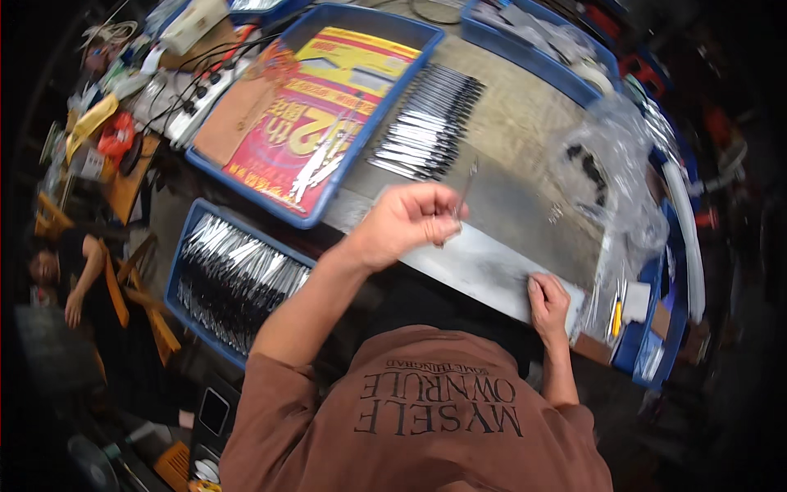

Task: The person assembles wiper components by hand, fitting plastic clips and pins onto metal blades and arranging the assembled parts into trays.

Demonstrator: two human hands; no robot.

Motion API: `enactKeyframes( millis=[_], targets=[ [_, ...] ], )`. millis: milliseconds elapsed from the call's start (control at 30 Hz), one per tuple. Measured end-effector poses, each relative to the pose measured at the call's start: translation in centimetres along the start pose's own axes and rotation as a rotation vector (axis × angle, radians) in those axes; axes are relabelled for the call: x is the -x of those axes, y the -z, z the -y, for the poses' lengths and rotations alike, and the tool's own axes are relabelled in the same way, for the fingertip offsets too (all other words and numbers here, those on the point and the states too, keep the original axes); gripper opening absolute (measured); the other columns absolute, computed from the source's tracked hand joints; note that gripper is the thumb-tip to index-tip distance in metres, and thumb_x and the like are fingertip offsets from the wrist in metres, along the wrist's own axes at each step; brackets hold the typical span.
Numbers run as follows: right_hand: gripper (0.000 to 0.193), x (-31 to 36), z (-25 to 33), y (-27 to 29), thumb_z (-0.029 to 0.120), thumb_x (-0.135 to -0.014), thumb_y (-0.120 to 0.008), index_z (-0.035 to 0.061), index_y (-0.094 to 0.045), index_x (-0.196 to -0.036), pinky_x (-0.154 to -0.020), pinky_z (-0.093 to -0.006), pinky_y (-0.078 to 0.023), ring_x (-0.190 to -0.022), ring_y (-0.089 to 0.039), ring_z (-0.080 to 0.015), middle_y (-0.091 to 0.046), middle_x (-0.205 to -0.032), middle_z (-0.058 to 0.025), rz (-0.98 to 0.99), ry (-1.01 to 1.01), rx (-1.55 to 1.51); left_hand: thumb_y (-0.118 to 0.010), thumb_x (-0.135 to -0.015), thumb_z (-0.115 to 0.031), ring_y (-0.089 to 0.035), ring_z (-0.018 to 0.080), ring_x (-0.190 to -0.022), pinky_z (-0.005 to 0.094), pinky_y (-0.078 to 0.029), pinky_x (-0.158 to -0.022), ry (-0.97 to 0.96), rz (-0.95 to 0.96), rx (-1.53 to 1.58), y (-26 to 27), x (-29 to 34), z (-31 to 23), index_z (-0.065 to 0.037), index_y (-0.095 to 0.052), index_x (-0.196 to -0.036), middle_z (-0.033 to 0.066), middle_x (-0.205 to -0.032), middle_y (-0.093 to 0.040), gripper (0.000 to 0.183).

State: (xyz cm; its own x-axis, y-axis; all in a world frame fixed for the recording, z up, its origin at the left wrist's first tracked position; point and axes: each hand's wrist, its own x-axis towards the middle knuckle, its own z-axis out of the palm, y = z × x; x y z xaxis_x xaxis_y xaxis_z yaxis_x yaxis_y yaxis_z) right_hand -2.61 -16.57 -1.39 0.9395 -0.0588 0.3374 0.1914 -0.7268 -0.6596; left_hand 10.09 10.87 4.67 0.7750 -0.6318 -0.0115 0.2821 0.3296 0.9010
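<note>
My left hand (414,217) is raised above the near edge of the worktable (525,189). Between its thumb and fingers it pinches a thin, slender metal rod (469,185), which points up and away, slightly blurred. My right hand (548,305) rests at the table's near edge, fingers curled in; whether anything is inside them is hidden. Beyond my left hand, a row of slim silver-and-black metal pieces (428,123) lies side by side on the table. A few tiny metal parts (556,213) are scattered to the right.
A blue tray (316,215) with printed sheets and loose silver strips stands at left. Below it, a blue bin (174,275) holds many silver-and-black pieces. Clear plastic bags (619,156) and a yellow-handled tool (616,316) lie at right. Another person (82,279) sits far left.
</note>
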Motion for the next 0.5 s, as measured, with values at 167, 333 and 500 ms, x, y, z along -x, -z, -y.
enactKeyframes(
  millis=[167, 333, 500],
  targets=[
    [0.01, 0.7, 0.0, 0.0, 0.004, -0.08, -0.058, -0.0034, -0.06, -0.086, -0.052, -0.0283, -0.04, -0.056, -0.05, -0.0203, -0.054, -0.067, -0.0105, -0.05, 0.018, -0.129, -0.065, -0.08, -0.005, -0.054, 0.0059, -0.072, 0.02, -0.045, -0.064, 0.1, 0.076, 0.047, -4.9, -0.4, 6.1, -0.001, -0.058, -0.09, 0.0005, -0.081, -0.058, 0.013],
    [0.012, 2.3, 2.1, -0.6, 0.007, -0.081, -0.059, -0.0024, -0.06, -0.088, -0.053, -0.0269, -0.041, -0.06, -0.051, -0.0161, -0.056, -0.075, -0.0078, -0.022, -0.07, -0.458, -0.065, -0.08, -0.005, -0.051, 0.0044, -0.07, 0.0184, -0.043, -0.06, 0.132, 0.075, 0.049, -8.8, -0.7, 9.2, -0.003, -0.058, -0.087, 0.0001, -0.08, -0.056, 0.011],
    [0.016, 4.0, 2.3, 0.2, 0.014, -0.082, -0.063, -0.001, -0.06, -0.086, -0.053, -0.023, -0.04, -0.061, -0.05, -0.0091, -0.056, -0.073, -0.0046, 0.044, -0.219, -0.543, -0.064, -0.081, -0.007, -0.052, 0.0059, -0.069, 0.019, -0.043, -0.058, 0.187, 0.035, 0.101, -11.1, -1.1, 10.8, -0.003, -0.058, -0.087, 0.0005, -0.08, -0.057, 0.009]
  ],
)
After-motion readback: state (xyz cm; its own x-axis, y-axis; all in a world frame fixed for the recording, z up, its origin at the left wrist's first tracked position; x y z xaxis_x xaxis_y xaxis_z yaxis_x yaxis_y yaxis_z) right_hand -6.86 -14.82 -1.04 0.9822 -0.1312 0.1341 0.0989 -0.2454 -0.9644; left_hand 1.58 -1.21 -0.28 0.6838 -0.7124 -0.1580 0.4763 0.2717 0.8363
